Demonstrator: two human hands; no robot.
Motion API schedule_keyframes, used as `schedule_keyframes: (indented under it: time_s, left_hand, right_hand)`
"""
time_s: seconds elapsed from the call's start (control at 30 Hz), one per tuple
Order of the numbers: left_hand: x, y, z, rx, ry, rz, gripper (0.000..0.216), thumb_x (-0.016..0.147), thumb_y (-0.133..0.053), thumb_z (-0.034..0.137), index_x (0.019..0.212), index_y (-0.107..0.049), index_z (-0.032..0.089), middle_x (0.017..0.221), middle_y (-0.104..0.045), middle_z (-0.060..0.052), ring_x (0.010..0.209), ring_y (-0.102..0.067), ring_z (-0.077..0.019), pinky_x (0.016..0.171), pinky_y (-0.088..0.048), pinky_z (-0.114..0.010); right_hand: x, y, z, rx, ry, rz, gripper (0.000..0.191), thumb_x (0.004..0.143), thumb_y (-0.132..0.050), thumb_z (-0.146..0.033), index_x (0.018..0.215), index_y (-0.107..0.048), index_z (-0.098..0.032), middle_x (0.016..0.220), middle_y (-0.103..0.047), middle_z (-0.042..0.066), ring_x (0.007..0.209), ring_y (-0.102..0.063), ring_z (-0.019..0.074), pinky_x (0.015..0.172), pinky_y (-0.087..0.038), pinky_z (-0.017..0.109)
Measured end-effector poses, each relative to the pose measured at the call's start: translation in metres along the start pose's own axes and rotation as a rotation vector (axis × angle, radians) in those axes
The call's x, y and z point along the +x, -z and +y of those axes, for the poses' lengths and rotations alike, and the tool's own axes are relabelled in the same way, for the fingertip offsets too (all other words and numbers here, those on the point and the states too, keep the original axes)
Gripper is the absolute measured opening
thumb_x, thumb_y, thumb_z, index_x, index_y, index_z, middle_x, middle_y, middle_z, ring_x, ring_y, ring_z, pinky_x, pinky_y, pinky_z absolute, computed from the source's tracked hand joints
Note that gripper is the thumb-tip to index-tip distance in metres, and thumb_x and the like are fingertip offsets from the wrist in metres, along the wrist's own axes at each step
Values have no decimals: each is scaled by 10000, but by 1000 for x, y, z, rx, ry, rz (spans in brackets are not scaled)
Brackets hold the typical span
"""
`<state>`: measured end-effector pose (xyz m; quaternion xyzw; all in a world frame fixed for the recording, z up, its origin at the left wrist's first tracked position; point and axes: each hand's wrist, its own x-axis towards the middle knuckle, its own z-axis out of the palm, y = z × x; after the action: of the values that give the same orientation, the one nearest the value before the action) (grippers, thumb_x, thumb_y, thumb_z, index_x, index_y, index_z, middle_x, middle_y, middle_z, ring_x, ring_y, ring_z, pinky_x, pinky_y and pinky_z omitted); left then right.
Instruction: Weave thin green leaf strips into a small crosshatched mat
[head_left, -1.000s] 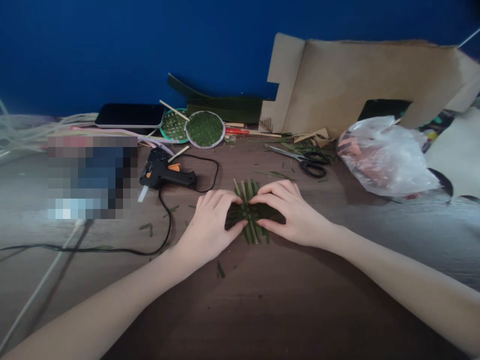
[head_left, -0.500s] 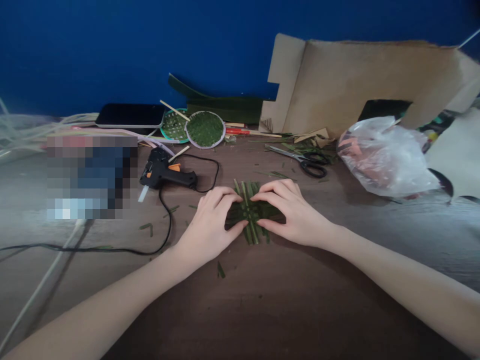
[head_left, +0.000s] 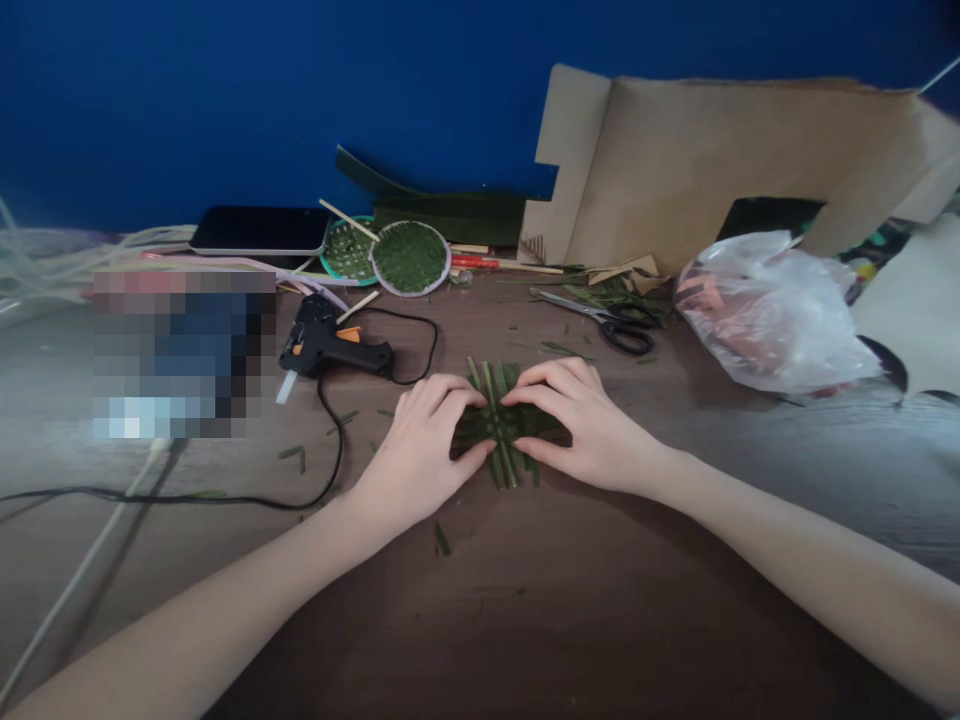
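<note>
A small mat of woven green leaf strips [head_left: 500, 425] lies on the dark wooden table [head_left: 525, 600], its strip ends sticking out toward the wall and toward me. My left hand [head_left: 420, 450] grips its left side, thumb below and fingers curled over the top. My right hand [head_left: 581, 425] grips the right side the same way, covering that half of the weave. The fingertips of both hands nearly meet over the middle.
A black glue gun [head_left: 330, 345] with its cord lies left of the hands. Scissors [head_left: 607, 322] and a clear plastic bag [head_left: 765, 315] lie to the right. Two round woven discs [head_left: 409, 258], a dark tablet [head_left: 259, 230] and a cardboard sheet [head_left: 720, 160] sit by the blue wall.
Fingers of both hands have shifted slightly on the weave; the mat and the arms stay in the same place.
</note>
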<state>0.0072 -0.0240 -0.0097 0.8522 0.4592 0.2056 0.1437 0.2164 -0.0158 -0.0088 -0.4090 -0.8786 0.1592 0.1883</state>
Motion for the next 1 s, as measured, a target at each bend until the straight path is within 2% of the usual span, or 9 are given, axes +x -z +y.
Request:
schedule_keyframes:
  time_s: [0.37, 0.43, 0.57, 0.7, 0.8, 1.0]
  left_hand:
    - [0, 2, -1, -30, 8, 11, 187, 820, -518, 188, 1003, -494, 153, 1030, -515, -82, 1018, -484, -216, 899, -412, -402]
    - [0, 3, -1, -41, 13, 36, 183, 814, -496, 156, 997, -496, 151, 1036, -513, -85, 1020, -480, -211, 908, -410, -400]
    - [1, 6, 1, -32, 5, 69, 186, 777, -458, 80, 940, -502, 157, 979, -536, -66, 977, -492, -199, 882, -421, -383]
    - [1, 6, 1, -26, 7, 53, 166, 784, -449, 81, 920, -511, 154, 940, -552, -60, 933, -503, -197, 844, -428, -373]
    - [0, 5, 0, -26, 8, 40, 159, 794, -462, 100, 934, -515, 154, 959, -558, -63, 950, -500, -202, 859, -414, -378]
    - [-1, 4, -1, -1, 0, 18, 156, 804, -536, 177, 958, -518, 160, 986, -569, -57, 964, -500, -211, 867, -386, -390]
  right_hand:
    - [-2, -2, 2, -59, -47, 85, 379, 771, -604, -421, 1054, -504, -189, 1047, -572, 103, 1017, -454, 261, 837, -361, 398]
    - [-2, -1, 2, -53, -44, 111, 315, 799, -574, -389, 1039, -510, -194, 1043, -572, 101, 1011, -457, 257, 829, -364, 394]
    - [-2, 2, 0, -41, -15, 147, 112, 822, -501, -204, 931, -526, -189, 974, -580, 84, 959, -470, 229, 800, -364, 369]
    - [-2, 2, -1, -52, -6, 148, 60, 800, -506, -160, 852, -526, -181, 926, -575, 72, 923, -461, 216, 788, -356, 357]
    - [-2, 2, -1, -65, -27, 146, 31, 802, -522, -194, 830, -519, -182, 910, -566, 70, 912, -454, 216, 779, -350, 354]
    - [-3, 0, 0, -90, -39, 106, 174, 814, -546, -315, 916, -523, -175, 962, -561, 84, 933, -446, 229, 779, -344, 362]
